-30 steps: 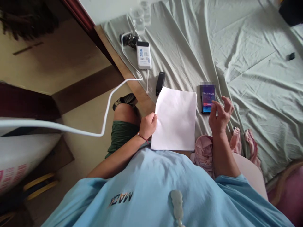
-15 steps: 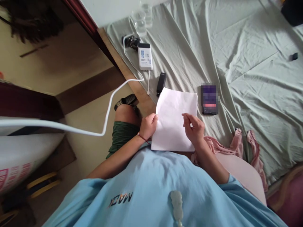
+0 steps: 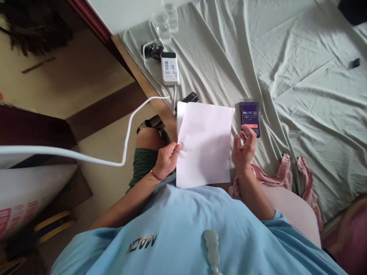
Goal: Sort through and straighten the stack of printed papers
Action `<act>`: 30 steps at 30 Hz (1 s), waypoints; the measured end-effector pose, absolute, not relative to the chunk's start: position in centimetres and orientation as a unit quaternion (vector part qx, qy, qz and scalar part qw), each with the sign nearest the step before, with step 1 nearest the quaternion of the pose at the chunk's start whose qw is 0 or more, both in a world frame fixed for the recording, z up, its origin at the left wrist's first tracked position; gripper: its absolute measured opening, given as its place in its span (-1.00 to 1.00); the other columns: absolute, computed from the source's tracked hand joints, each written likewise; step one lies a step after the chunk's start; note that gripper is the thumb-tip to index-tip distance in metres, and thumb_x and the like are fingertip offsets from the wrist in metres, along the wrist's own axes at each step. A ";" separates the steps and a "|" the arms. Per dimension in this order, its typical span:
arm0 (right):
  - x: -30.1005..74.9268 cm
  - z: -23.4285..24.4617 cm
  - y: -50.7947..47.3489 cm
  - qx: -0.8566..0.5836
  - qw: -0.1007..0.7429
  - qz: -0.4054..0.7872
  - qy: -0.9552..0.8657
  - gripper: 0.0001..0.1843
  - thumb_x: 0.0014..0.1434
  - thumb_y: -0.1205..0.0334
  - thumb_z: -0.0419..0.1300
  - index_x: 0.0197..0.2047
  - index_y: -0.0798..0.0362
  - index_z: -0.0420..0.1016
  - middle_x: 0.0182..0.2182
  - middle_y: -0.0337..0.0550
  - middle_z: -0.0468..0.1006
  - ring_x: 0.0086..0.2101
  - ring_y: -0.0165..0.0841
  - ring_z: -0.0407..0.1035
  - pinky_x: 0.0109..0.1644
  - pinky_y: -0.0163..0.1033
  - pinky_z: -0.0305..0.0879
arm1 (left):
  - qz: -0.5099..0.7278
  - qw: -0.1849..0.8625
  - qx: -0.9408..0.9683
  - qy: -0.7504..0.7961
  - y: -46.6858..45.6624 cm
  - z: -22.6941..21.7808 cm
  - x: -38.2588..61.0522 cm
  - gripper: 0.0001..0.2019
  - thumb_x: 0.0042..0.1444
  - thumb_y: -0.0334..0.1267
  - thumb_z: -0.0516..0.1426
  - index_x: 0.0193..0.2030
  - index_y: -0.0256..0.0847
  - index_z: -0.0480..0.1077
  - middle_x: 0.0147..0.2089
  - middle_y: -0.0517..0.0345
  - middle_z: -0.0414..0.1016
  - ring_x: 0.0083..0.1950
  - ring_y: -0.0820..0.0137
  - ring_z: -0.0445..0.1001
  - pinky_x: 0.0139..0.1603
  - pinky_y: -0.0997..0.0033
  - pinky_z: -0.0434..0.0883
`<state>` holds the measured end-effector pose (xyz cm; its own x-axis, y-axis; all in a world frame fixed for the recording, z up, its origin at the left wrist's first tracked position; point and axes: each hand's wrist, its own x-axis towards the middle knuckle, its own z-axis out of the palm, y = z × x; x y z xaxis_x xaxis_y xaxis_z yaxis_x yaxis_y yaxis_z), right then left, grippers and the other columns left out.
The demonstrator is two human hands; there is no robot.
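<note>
White sheets of paper (image 3: pixel 205 145) lie across my lap, one edge curling at the upper left. My left hand (image 3: pixel 168 158) pinches their left edge between thumb and fingers. To the right of the paper, my right hand (image 3: pixel 244 149) is raised with its fingers apart and curved, holding nothing. Its fingertips overlap the lower end of a phone (image 3: pixel 250 117) in this view; whether they touch it I cannot tell. A black stapler-like object (image 3: pixel 191 97) sits just beyond the paper's upper left corner, partly covered by it.
A white power bank (image 3: pixel 170 70) with a white cable (image 3: pixel 130 130) lies on the grey-green sheet (image 3: pixel 218 57). Two clear cups (image 3: pixel 163 28) stand behind it by the wall. A pink cloth (image 3: pixel 282 173) is at the right. The cable crosses the left side.
My right hand has moved off the paper to the right, toward the phone, and its fingers have spread. The paper has shifted left with my left hand. The black object now lies at a different angle.
</note>
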<state>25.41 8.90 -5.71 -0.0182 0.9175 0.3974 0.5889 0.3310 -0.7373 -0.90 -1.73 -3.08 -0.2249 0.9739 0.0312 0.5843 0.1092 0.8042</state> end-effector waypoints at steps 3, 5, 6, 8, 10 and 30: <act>25.5 -6.5 9.1 -0.530 0.448 0.272 -0.667 -0.43 0.39 -0.08 0.04 0.37 -0.06 0.17 0.22 0.11 0.37 0.20 -0.15 0.34 0.24 0.07 0.36 | 0.383 0.275 0.545 0.693 -2.1 -2.3 -1.2 -0.60 0.38 -0.03 -0.02 -0.44 -0.20 0.19 -0.53 0.20 0.22 -0.49 0.48 0.18 -0.44 0.44 0.15; 25.5 -6.7 9.2 -0.519 0.447 0.346 -0.641 -0.35 0.37 -0.14 0.06 0.40 -0.06 0.11 0.20 0.12 0.42 0.15 -0.16 0.41 0.18 0.06 0.40 | 0.398 0.282 0.534 0.691 -2.1 -2.1 -1.4 -0.58 0.39 0.01 -0.01 -0.43 -0.21 0.22 -0.52 0.20 0.23 -0.47 0.47 0.17 -0.43 0.44 0.16; 25.5 -6.7 9.2 -0.520 0.440 0.384 -0.623 -0.32 0.35 -0.18 0.08 0.41 -0.06 0.11 0.16 0.11 0.47 0.08 -0.16 0.46 0.11 0.04 0.44 | 0.405 0.290 0.523 0.691 -2.0 -2.2 -1.6 -0.56 0.38 0.05 0.00 -0.43 -0.22 0.24 -0.51 0.20 0.22 -0.46 0.47 0.17 -0.43 0.44 0.16; 25.6 -6.3 9.1 -0.534 0.413 0.455 -0.581 -0.30 0.32 -0.23 0.11 0.39 -0.07 0.17 0.04 0.03 0.57 -0.06 -0.19 0.53 -0.05 -0.03 0.50 | 0.433 0.329 0.482 0.687 -1.7 -2.6 -1.8 -0.54 0.35 0.12 0.02 -0.41 -0.23 0.26 -0.48 0.19 0.24 -0.43 0.46 0.18 -0.40 0.44 0.18; 25.6 -5.8 9.0 -0.539 0.380 0.529 -0.534 -0.35 0.28 -0.26 0.14 0.29 -0.09 0.33 -0.10 -0.06 0.63 -0.17 -0.20 0.55 -0.18 -0.10 0.51 | 0.470 0.391 0.416 0.673 -1.3 -3.4 -1.9 -0.52 0.29 0.19 0.08 -0.39 -0.23 0.28 -0.44 0.18 0.25 -0.39 0.45 0.21 -0.38 0.45 0.21; 26.5 -4.3 9.1 -0.475 0.411 0.638 -0.445 -0.69 0.14 -0.08 0.35 -0.19 -0.07 0.51 -0.34 -0.25 0.61 -0.37 -0.33 0.45 -0.28 -0.24 0.40 | 0.470 0.392 0.438 0.658 -0.7 -5.3 -0.3 -0.54 0.31 0.14 0.06 -0.43 -0.21 0.22 -0.44 0.19 0.19 -0.37 0.43 0.15 -0.33 0.41 0.20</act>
<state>26.49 9.11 -4.28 -0.2118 0.9472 -0.2406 -0.1013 -0.2661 -0.9586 -0.31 -0.67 -5.27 -0.3085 0.9456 -0.1036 0.2079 0.1733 0.9627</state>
